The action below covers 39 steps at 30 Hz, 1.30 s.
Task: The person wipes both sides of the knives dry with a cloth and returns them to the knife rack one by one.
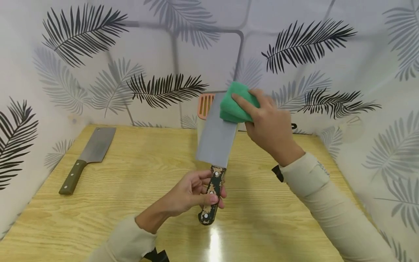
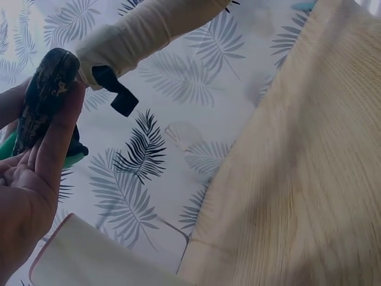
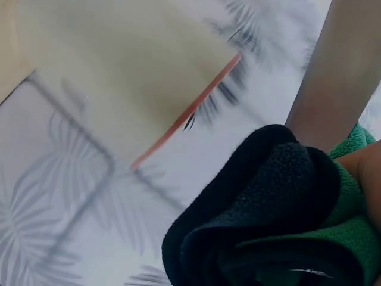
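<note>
My left hand (image 1: 184,194) grips the worn black-and-tan handle of a cleaver (image 1: 216,140), thumb across its front, and holds it tilted over the table with the broad blade pointing up and away. Near the blade's far end, my right hand (image 1: 270,125) grips a folded green cloth (image 1: 237,103) against the metal, its fingers spread over the top. Thick fuzzy folds of the cloth (image 3: 351,196), some of them dark, lie against the blade (image 3: 333,77) in the right wrist view. The blade's upper right corner is hidden under the cloth.
A second cleaver (image 1: 98,145) with an olive handle lies at the table's left. Behind the held blade stands a pale holder (image 3: 119,71) with an orange rim, and an orange slotted utensil (image 1: 205,105) shows above it. Leaf-patterned sheeting (image 1: 157,43) encloses the wooden table (image 1: 147,163).
</note>
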Each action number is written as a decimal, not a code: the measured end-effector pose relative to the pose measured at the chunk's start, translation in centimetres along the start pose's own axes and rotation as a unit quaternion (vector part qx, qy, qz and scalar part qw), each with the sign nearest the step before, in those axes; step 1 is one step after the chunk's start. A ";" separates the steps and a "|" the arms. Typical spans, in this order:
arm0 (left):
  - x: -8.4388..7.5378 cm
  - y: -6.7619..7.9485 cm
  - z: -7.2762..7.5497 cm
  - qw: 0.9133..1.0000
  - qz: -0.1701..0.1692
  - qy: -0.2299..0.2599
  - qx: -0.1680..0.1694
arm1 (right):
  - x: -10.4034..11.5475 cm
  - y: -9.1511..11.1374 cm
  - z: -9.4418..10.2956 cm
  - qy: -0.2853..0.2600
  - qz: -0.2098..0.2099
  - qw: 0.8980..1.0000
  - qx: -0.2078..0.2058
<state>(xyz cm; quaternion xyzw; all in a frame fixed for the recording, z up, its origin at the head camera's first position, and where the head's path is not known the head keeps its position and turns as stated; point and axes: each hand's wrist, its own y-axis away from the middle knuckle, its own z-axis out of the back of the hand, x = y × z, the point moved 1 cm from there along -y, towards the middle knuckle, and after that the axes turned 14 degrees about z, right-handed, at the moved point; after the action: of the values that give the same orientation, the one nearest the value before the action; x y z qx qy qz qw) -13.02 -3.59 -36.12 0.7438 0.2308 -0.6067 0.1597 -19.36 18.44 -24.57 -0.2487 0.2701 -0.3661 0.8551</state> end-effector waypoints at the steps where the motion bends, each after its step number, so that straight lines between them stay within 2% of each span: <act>1: 0.1 -0.1 0.0 1.000 -0.002 0.002 0.004 | -0.3 0.0 -0.1 -0.001 -0.002 1.000 -0.002; 5: 0.2 -0.2 0.0 1.000 0.001 0.008 0.004 | -0.2 0.7 -0.4 -0.008 0.007 1.000 -0.012; 8: 0.0 -0.4 0.2 1.000 0.015 0.008 -0.024 | 1.1 1.3 -0.5 -0.025 0.029 0.999 -0.008; 12: -0.2 -0.6 0.7 0.997 0.033 0.006 -0.064 | 3.3 1.8 -0.2 -0.055 0.058 0.997 0.017; 17: -0.3 -0.6 1.2 0.995 0.028 0.000 -0.091 | 5.5 2.5 0.4 -0.059 0.087 0.994 0.025; 24: -0.5 -0.9 1.1 0.996 0.014 -0.013 -0.092 | 7.3 4.0 1.2 -0.035 0.100 0.994 -0.009; 27: -0.7 -0.9 1.0 0.995 0.010 -0.030 -0.097 | 8.0 4.7 1.5 -0.050 0.111 0.992 -0.018; 30: -0.9 -0.9 1.1 0.993 0.019 -0.038 -0.107 | 8.4 5.2 1.7 -0.071 0.123 0.990 -0.018; 33: -0.9 -0.7 1.2 0.994 0.026 -0.035 -0.100 | 8.1 5.1 1.9 -0.077 0.125 0.989 -0.018; 39: -0.8 -0.5 0.8 1.000 0.005 -0.009 -0.019 | 5.1 3.6 1.4 -0.065 0.088 0.992 -0.059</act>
<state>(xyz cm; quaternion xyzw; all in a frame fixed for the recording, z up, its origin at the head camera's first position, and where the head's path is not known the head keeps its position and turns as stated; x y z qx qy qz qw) -14.09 -3.69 -35.50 0.7360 0.2368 -0.6083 0.1791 -13.71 17.01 -27.21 -0.2974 0.2555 -0.2558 0.8837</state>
